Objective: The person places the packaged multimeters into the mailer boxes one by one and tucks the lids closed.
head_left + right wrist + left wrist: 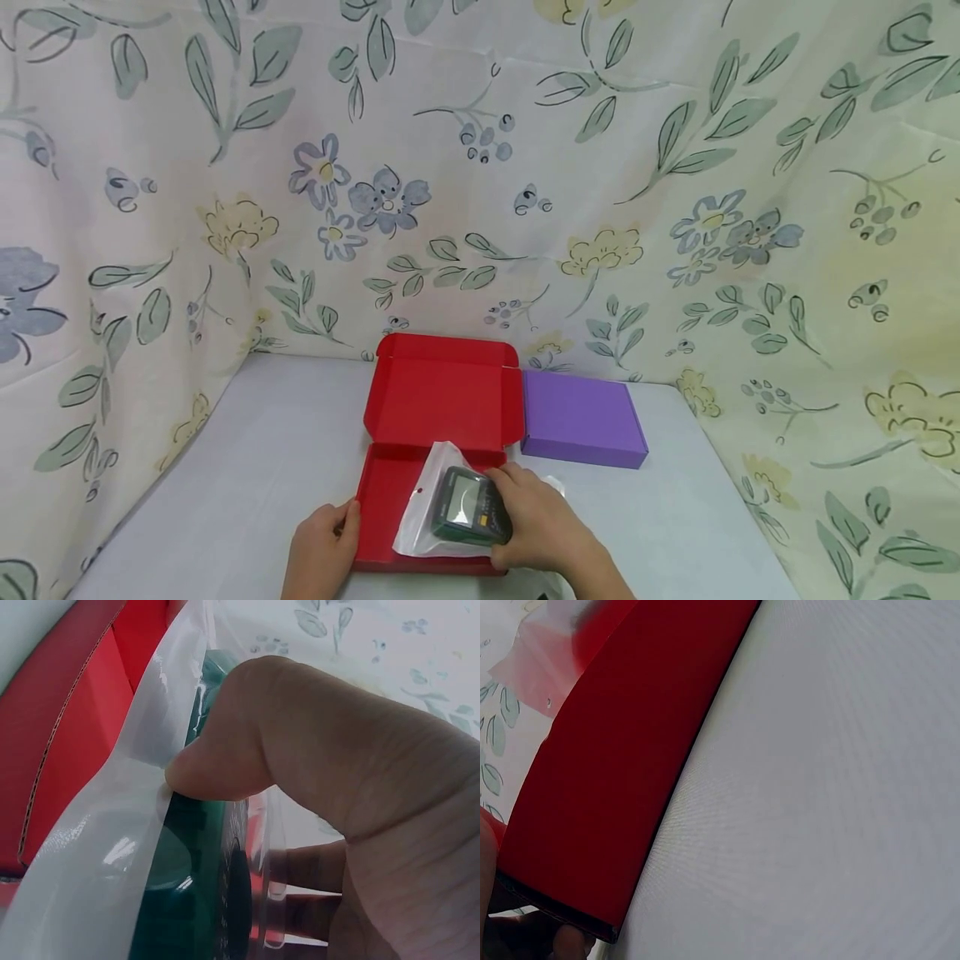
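A red cardboard box (382, 483) lies with its lid raised at the back. My left hand (322, 546) grips the box's left wall; in the left wrist view its fingertips (570, 941) curl at the end of the red side. Over the tray, my right hand (540, 521) holds a dark green multimeter (463, 498) with a grey screen, tilted, inside a white and clear plastic bag (414, 527). In the right wrist view the thumb (217, 761) presses one edge of the multimeter (180, 892) and the other fingers reach around the far side.
A closed purple box (581, 417) sits right of the raised red lid (446, 400). Some clear plastic shows beside and below the right hand. The white table (262, 450) ends at a floral cloth (465, 200) hanging behind and at both sides.
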Motion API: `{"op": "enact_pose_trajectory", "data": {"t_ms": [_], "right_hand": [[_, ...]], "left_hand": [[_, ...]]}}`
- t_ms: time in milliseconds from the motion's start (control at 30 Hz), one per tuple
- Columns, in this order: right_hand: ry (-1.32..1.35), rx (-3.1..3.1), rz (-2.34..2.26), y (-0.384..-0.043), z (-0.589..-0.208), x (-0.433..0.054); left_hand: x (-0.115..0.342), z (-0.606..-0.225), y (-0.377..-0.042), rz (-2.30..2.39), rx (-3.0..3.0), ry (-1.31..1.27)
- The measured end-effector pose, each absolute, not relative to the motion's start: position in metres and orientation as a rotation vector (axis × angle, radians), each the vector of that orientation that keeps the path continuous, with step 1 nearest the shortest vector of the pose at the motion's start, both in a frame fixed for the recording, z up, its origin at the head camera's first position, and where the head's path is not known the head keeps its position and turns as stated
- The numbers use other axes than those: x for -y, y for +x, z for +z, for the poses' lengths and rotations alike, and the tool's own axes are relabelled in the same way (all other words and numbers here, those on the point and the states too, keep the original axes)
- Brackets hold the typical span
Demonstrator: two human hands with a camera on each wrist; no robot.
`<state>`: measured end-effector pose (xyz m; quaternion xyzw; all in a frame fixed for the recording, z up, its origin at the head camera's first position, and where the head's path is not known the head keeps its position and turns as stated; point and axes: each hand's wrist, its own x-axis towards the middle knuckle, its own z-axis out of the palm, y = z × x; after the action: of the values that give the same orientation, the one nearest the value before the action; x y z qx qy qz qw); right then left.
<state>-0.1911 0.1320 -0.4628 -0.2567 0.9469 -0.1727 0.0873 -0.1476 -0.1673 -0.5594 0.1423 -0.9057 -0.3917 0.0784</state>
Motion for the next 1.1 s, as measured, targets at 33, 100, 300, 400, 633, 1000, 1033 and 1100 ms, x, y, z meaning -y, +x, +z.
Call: {"op": "enact_pose_trajectory", "data": {"t_ms": [33,100,300,400,633,1000,1033,1100], "right_hand": [[-0.763,-2.816,-0.517,-0.191,-0.463,-0.131],[-0.761,-2.81,-0.521,-0.192,-0.462,-0.129],[-0.778,-2.807,-0.509,-0.195,-0.462,-0.126],[-0.799,-2.817,-0.496,-0.197,-0.463,-0.124],[-0.868,-2.838,-0.496,-0.2,-0.467,-0.121],[-0.93,-2.84,-0.507,-0.203,-0.468,-0.115],[-0.934,-2.84,-0.507,-0.203,-0.468,-0.114],[-0.945,-2.841,-0.504,-0.204,-0.468,-0.113]], "left_hand": [[0.167,-0.559,-0.148,-1.174,2.711,0.432],[0.168,-0.559,-0.148,-1.178,2.706,0.434],[0.167,-0.559,-0.147,-1.172,2.7,0.415],[0.167,-0.559,-0.147,-1.17,2.707,0.425],[0.167,-0.557,-0.148,-1.177,2.712,0.459],[0.168,-0.558,-0.148,-1.188,2.701,0.451],[0.168,-0.558,-0.148,-1.192,2.705,0.456],[0.167,-0.558,-0.148,-1.202,2.709,0.466]]}}
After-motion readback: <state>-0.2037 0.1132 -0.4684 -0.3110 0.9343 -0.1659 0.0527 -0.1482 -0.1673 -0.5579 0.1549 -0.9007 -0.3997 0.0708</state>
